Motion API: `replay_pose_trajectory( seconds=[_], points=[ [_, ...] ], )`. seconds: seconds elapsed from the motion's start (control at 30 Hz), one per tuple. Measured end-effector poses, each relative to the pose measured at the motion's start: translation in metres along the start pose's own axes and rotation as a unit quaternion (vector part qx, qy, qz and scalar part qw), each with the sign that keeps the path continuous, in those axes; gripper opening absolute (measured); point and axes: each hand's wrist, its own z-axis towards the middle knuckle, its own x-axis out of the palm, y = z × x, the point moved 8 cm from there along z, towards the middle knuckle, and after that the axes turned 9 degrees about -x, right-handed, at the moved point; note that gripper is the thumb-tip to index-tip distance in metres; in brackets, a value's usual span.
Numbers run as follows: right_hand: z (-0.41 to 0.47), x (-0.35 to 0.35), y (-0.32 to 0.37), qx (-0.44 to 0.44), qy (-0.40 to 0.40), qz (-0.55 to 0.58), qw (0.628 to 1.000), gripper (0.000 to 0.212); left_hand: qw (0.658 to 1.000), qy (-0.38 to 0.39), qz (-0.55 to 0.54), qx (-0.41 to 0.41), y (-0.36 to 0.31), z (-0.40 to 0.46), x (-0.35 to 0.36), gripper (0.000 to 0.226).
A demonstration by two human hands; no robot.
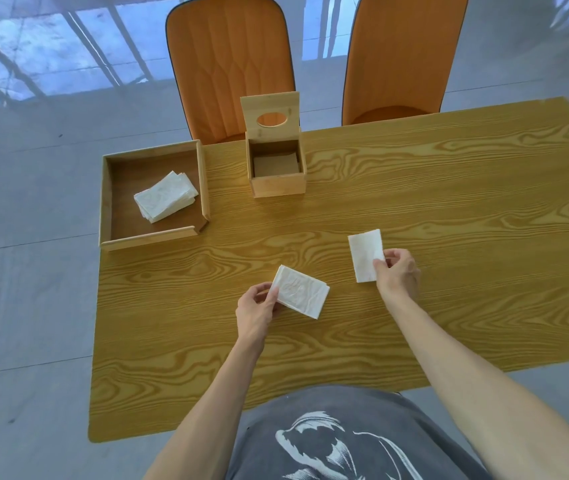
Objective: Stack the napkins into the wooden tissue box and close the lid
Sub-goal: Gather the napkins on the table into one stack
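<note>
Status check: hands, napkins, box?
Left hand and right hand each hold a napkin. Tissue box lid up, no napkins inside. More napkins in tray. Path clear.

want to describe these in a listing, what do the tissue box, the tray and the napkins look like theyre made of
Tissue box: pale unfinished-looking wood, perhaps bamboo, with faint grain and visible board edges. Tray: the same light wood on its walls, with a darker brown floor, maybe stained board. Napkins: white soft paper, with an embossed, crinkled surface.

Yellow wood-grain table [414, 209], shallow wooden tray [153, 239] far left holding white folded napkin stack [166, 201], open-lidded square wooden tissue box [277, 174] right of tray, two orange upholstered chairs [231, 64] behind table.
</note>
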Motion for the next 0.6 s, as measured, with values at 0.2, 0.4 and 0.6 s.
replay_pose_trajectory(
  seconds=[0.2, 0.4, 0.6],
  points=[
    [-0.013, 0.034, 0.034, -0.077, 0.165, 0.175, 0.968, 0.023, 1.000, 0.006, -0.002, -0.006, 0.000, 0.000, 0.000, 0.018],
    [-0.054, 0.075, 0.063, -0.106, 0.373, 0.181, 0.904, 0.023, 1.000, 0.003, 0.009, -0.009, 0.000, 0.000, 0.000, 0.022],
    [-0.058, 0.093, 0.052, -0.155, 0.351, 0.036, 0.923, 0.020, 0.999, 0.010, -0.008, -0.032, -0.003, -0.003, -0.001, 0.044]
  ],
)
